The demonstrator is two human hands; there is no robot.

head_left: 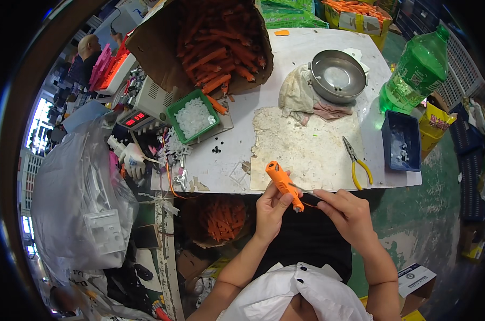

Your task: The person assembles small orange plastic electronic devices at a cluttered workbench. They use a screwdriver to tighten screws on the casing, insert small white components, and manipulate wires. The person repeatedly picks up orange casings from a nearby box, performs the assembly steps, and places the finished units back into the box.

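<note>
My left hand (pixel 273 211) is closed around an orange plastic tube-shaped housing (pixel 283 182), tilted just beyond the front table edge. It has a round dark opening at its upper end and a metallic-looking tip at its lower end. My right hand (pixel 347 211) pinches a thin dark rod-like tool (pixel 305 190), whose far end reaches the side of the housing. What kind of tool it is cannot be made out. A thin orange strand shows between the housing and my right fingers. Pliers with yellow handles (pixel 355 163) lie on the table, right of the housing.
On the white table (pixel 237 125) are a carton (pixel 157 51) of orange housings, a green bin (pixel 216 130) of translucent pieces, a metal bowl (pixel 339 98) beside a rag (pixel 296 93), a green bottle (pixel 416 72) and a blue bin (pixel 387 144). A grey electronic unit (pixel 152 101) stands left.
</note>
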